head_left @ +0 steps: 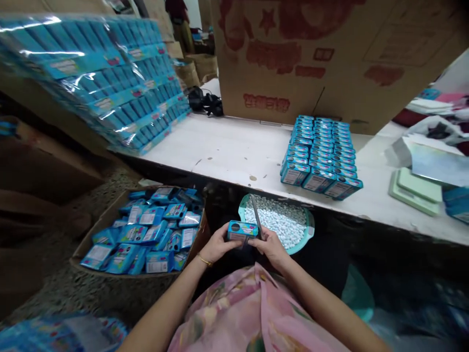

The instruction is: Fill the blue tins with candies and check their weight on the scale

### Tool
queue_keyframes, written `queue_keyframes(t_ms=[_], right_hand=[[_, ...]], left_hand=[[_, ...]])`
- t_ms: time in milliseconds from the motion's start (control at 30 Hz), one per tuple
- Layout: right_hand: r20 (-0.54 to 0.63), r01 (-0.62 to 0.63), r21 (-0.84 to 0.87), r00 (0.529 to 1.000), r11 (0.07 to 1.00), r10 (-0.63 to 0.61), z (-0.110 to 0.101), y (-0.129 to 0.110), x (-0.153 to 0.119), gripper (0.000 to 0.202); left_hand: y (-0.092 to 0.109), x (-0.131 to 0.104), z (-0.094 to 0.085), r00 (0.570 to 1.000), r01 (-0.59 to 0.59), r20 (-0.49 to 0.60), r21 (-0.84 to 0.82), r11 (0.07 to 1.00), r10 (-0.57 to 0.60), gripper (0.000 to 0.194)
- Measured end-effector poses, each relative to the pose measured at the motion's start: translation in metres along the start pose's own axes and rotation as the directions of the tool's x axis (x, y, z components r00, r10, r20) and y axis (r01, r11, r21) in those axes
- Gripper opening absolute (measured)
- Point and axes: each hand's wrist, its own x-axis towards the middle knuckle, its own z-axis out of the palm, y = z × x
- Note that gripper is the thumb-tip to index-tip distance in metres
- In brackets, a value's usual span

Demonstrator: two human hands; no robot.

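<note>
A small blue box is held over my lap, its long printed side facing up. My left hand has its fingers wrapped round the box's left end. At the other end, my right hand grips the box with its fingertips; a thin grey stick rises from between its fingers. Just beyond the hands, a turquoise basin holds a heap of small pale pellets. To the left, a cardboard carton is full of loose blue boxes.
Stacked rows of blue boxes stand on the white table. Wrapped blue packs lean at the left. A large cardboard box stands behind, with green trays at the right. A person stands far back.
</note>
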Motion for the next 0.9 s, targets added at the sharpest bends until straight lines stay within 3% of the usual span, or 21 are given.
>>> queue_keyframes(t_ms=[100, 200, 267, 333, 433, 533, 667, 767, 900], right_hand=[[-0.106, -0.05, -0.156, 0.994, 0.986, 0.033, -0.042, 0.002, -0.008, 0.035], [-0.227, -0.1, -0.44, 0.974, 0.892, -0.003, -0.106, 0.0, -0.027, 0.037], [-0.244, -0.097, -0.659, 0.966, 0.746, -0.09, -0.148, -0.002, -0.042, 0.034], [-0.25, -0.143, -0.831, 0.96, 0.538, -0.13, -0.176, -0.005, -0.054, 0.031], [-0.291, -0.265, -0.938, 0.952, 0.222, -0.093, -0.186, -0.005, -0.055, 0.029], [-0.311, -0.306, -0.949, 0.948, 0.075, -0.063, -0.169, 0.001, -0.032, 0.03], [-0.313, -0.307, -0.944, 0.949, 0.124, -0.031, -0.149, 0.018, 0.014, 0.032], [-0.303, -0.292, -0.914, 0.953, 0.28, 0.006, -0.153, 0.03, 0.035, 0.032], [-0.236, -0.208, -0.856, 0.972, 0.474, 0.001, -0.167, 0.038, 0.041, 0.031]], left_hand=[[-0.003, 0.012, 0.008, 0.995, 0.057, -0.075, -0.095, 0.994, -0.065, 0.041], [-0.011, 0.025, 0.011, 0.981, 0.121, -0.12, -0.241, 0.963, -0.153, 0.041], [-0.015, 0.038, 0.013, 0.974, 0.156, -0.108, -0.31, 0.938, -0.198, 0.039], [-0.018, 0.055, 0.017, 0.97, 0.165, -0.114, -0.344, 0.924, -0.215, 0.039], [-0.024, 0.083, 0.028, 0.97, 0.176, -0.1, -0.343, 0.923, -0.223, 0.043], [-0.033, 0.105, 0.045, 0.971, 0.206, -0.054, -0.301, 0.931, -0.232, 0.048], [-0.042, 0.12, 0.069, 0.974, 0.219, -0.002, -0.245, 0.944, -0.226, 0.047], [-0.041, 0.125, 0.082, 0.975, 0.224, 0.037, -0.219, 0.95, -0.221, 0.046], [-0.029, 0.124, 0.088, 0.979, 0.203, 0.074, -0.206, 0.957, -0.192, 0.045]])
